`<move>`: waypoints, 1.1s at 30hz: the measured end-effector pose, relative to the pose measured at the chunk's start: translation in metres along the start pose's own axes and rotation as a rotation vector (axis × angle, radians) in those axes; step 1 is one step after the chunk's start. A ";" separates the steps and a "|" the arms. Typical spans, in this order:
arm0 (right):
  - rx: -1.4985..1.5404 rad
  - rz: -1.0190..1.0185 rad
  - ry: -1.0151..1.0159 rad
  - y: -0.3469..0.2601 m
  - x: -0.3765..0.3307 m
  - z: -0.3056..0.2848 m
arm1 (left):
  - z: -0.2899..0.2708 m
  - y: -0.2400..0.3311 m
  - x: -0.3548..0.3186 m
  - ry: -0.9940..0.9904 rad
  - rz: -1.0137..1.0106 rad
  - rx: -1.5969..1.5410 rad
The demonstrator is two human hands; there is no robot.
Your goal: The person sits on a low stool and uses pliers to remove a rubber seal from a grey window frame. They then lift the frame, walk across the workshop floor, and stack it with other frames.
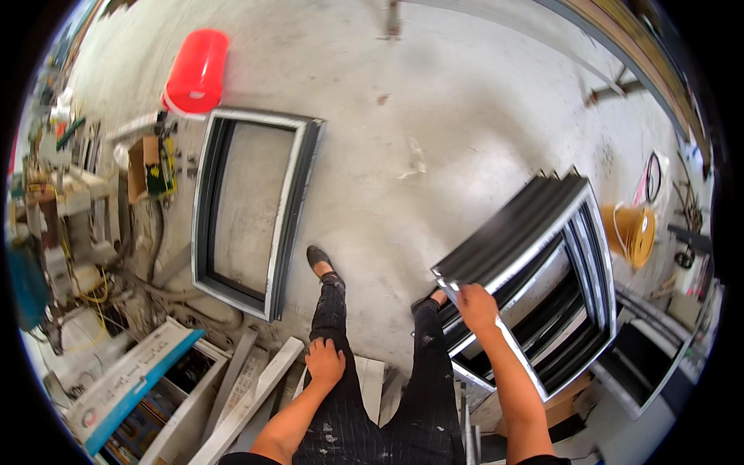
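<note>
While the right hand (476, 304) grips the top frame's (518, 246) corner on the stack (577, 341), the left hand (324, 361) rests open on the thigh; one-handed, that frame could slip off.

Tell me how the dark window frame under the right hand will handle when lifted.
The frame is probably rigid, given its metal-looking bars. It is wide, so likely awkward under the right hand alone and apt to swing. The left hand rests on the thigh.

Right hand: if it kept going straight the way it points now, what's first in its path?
The right hand already grips the corner of the top dark window frame in the stack; pushing up and forward, it meets that frame's rail straight away. Beyond looks like bare concrete floor, though depth is unclear.
</note>
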State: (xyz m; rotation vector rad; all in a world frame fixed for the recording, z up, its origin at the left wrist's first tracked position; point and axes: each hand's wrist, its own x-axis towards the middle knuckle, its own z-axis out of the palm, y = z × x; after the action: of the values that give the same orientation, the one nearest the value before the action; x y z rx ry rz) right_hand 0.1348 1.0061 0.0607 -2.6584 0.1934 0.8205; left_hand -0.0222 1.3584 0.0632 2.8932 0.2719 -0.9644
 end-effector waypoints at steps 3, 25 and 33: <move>-0.008 -0.222 -0.101 -0.121 0.056 0.042 | -0.023 -0.031 0.026 -0.175 -0.142 -0.160; -0.715 -0.999 -0.387 -0.507 0.263 0.347 | -0.033 -0.130 0.076 -0.344 -0.637 -0.690; -0.984 -0.995 -0.550 -0.503 0.311 0.395 | -0.034 -0.107 0.093 -0.313 -0.787 -0.817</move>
State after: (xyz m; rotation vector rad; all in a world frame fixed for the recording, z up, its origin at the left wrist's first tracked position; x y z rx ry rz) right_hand 0.3005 1.6113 -0.2745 -2.5038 -1.8969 1.3763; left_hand 0.0497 1.4811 0.0322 1.8402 1.4372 -1.0167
